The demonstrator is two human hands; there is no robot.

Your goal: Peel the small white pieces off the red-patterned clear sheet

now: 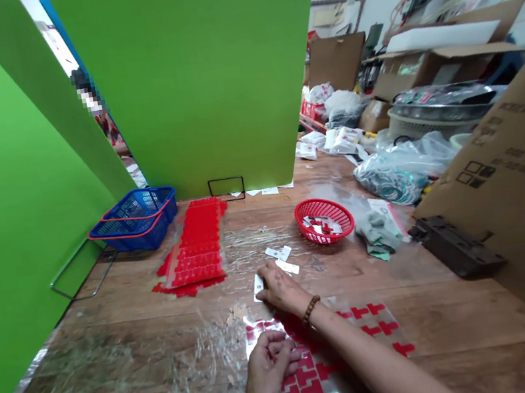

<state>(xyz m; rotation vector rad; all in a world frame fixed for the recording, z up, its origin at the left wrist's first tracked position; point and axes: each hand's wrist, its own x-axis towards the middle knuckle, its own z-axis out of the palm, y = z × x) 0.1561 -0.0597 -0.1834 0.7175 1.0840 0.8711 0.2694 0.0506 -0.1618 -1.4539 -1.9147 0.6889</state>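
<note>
My right hand [283,290], with a beaded bracelet on its wrist, is closed on a small white card [258,288] at the middle of the table. Two more white pieces lie just beyond it: a T-shaped one [278,253] and a tilted strip [288,266]. My left hand [270,362] rests over a clear sheet [329,388] bearing rows of red T-shaped pieces [380,328]. Its fingers are loosely curled and apart, and nothing shows between them. The right forearm covers part of the sheet.
A stack of red sheets [197,242] lies left of centre, near blue baskets [144,218]. A red basket [325,219] holds white and red pieces. Right of it are a greenish cloth [378,233], a dark metal block [457,247] and a carton [508,180]. Green panels [201,78] stand behind.
</note>
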